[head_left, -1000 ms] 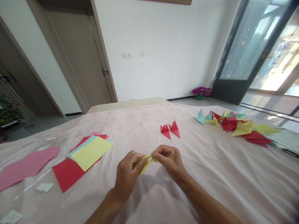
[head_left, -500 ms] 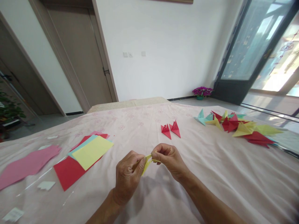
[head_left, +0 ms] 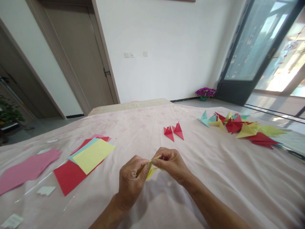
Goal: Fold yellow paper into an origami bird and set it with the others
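A small piece of folded yellow paper [head_left: 150, 173] is pinched between my two hands, above the pale pink tablecloth. My left hand [head_left: 132, 176] grips its left side, thumb against bent fingers. From the other side my right hand [head_left: 172, 163] pinches the upper part with thumb and forefinger, its thumb tip close to the left thumb. Fingers cover much of the paper, so its full shape is hidden. Just beyond the hands lie two red folded paper cranes [head_left: 173, 131], side by side.
Yellow, blue and red paper sheets [head_left: 94, 156] overlap at the left, beside pink paper [head_left: 28, 168] and white scraps [head_left: 46, 190]. A pile of colourful folded cranes [head_left: 240, 127] sits at the right. The tablecloth [head_left: 214, 178] is wrinkled.
My right hand has shifted slightly left, bringing the thumbs closer together. The yellow paper's upper part now sticks up between the fingers, and its lower flap is spread wider.
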Available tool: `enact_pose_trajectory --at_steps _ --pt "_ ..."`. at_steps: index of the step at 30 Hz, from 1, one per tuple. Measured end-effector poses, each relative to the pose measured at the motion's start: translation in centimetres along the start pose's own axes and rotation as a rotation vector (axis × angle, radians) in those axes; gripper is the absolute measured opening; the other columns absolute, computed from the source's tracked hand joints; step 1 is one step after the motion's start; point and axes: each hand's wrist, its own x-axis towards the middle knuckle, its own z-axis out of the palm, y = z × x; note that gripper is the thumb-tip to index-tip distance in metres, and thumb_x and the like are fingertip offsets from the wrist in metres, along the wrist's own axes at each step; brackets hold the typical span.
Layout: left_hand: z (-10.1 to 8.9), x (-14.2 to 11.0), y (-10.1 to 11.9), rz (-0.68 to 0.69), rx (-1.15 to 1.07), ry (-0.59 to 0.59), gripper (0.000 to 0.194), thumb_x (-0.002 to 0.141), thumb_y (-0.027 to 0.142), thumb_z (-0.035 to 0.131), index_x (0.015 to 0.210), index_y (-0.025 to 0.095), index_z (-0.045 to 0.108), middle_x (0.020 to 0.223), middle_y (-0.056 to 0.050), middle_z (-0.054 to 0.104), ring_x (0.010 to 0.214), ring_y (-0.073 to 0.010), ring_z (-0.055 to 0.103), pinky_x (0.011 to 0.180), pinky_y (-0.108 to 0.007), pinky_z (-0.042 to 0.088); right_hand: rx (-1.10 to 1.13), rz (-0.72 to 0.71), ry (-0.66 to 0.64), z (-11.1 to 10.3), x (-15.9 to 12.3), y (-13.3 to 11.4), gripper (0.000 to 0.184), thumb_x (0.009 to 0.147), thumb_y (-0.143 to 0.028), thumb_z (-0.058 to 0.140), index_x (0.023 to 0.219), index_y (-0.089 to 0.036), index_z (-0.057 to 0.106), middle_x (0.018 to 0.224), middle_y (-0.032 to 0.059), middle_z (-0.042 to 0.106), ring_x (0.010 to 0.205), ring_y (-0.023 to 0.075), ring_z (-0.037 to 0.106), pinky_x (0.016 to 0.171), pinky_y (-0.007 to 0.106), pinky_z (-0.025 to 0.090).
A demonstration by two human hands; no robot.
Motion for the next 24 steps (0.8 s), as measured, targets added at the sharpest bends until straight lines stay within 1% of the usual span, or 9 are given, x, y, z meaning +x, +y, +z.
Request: enact_pose_trajectory --at_steps 2,5,8,10,12,15,18,21,24 --pt "0.0 -0.1 -0.1 0.000 -0.001 -0.003 0.011 0.087 0.020 0.059 0.079 0.018 0.067 0.070 -0.001 0.057 0.065 -0.0132 0.053 0.063 -0.024 0.040 0.020 -0.019 0.046 -0.5 0.1 0.0 0.021 0.072 -0.035 0.077 0.065 -0.016 0.072 0.063 0.0001 0.058 0.057 0.0096 0.048 0.051 0.022 0.036" --pt "0.1 -0.2 -0.5 -0.053 -0.046 0.031 0.015 0.088 0.024 0.059 0.076 0.018 0.067 0.069 0.000 0.056 0.065 -0.0128 0.052 0.063 -0.023 0.040 0.066 0.009 0.212 -1.7 0.6 0.0 0.023 0.072 -0.036 0.077 0.062 -0.017 0.069 0.056 -0.0016 0.056 0.052 0.0084 0.045 0.047 0.020 0.033" --pt "0.7 -0.2 -1.3 -0.304 -0.169 0.173 0.020 0.086 0.034 0.062 0.077 0.018 0.068 0.069 0.001 0.057 0.065 -0.0125 0.050 0.062 -0.022 0.040 0.100 0.066 0.336 -2.2 0.9 0.1 0.026 0.073 -0.042 0.075 0.068 -0.016 0.069 0.063 0.0007 0.062 0.053 0.0087 0.048 0.043 0.019 0.031" --pt "1.1 0.0 -1.8 -0.514 -0.309 0.294 0.026 0.084 0.043 0.064 0.083 0.017 0.068 0.071 0.001 0.059 0.066 -0.0122 0.051 0.060 -0.022 0.041 0.091 0.085 0.305 -1.5 0.7 0.3 0.030 0.078 -0.046 0.069 0.075 -0.016 0.071 0.070 0.0031 0.065 0.055 0.0101 0.051 0.042 0.019 0.034" --pt "1.4 0.1 -2.1 -0.641 -0.455 0.374 0.032 0.080 0.048 0.067 0.088 0.017 0.068 0.072 0.002 0.060 0.064 -0.0116 0.051 0.058 -0.021 0.041 0.057 0.101 0.259 -0.3 0.3 0.5 0.034 0.081 -0.049 0.064 0.075 -0.016 0.070 0.066 0.0029 0.063 0.053 0.0111 0.051 0.041 0.020 0.035" --pt "1.6 0.2 -2.1 -0.676 -0.551 0.438 0.036 0.075 0.050 0.071 0.087 0.016 0.064 0.070 0.003 0.059 0.061 -0.0106 0.051 0.055 -0.020 0.042 -0.044 0.083 0.191 1.9 -0.7 0.7 0.027 0.081 -0.042 0.065 0.072 -0.017 0.066 0.064 0.0008 0.060 0.056 0.0124 0.052 0.047 0.023 0.043" --pt "1.7 0.0 -1.9 -0.651 -0.520 0.464 0.034 0.076 0.048 0.072 0.084 0.017 0.061 0.070 0.003 0.059 0.062 -0.0107 0.053 0.056 -0.020 0.044 -0.183 0.029 0.144 3.5 -1.5 0.9 0.019 0.072 -0.033 0.075 0.080 -0.018 0.065 0.074 0.0006 0.062 0.065 0.0139 0.056 0.057 0.025 0.046" --pt "2.0 -0.3 -1.8 -0.626 -0.497 0.447 0.033 0.078 0.048 0.071 0.084 0.017 0.058 0.071 0.002 0.060 0.063 -0.0111 0.055 0.057 -0.020 0.045 -0.237 0.045 0.122 4.4 -2.1 1.2 0.037 0.063 -0.027 0.082 0.092 -0.019 0.060 0.084 0.0004 0.062 0.070 0.0148 0.056 0.059 0.026 0.046" --pt "2.3 -0.6 -1.7 -0.623 -0.537 0.418 0.035 0.078 0.049 0.071 0.084 0.017 0.058 0.071 0.001 0.061 0.063 -0.0118 0.057 0.058 -0.021 0.046 -0.299 0.035 0.164 5.0 -2.4 1.5 0.043 0.063 -0.020 0.080 0.097 -0.021 0.055 0.090 -0.0001 0.061 0.074 0.0150 0.056 0.062 0.026 0.047"
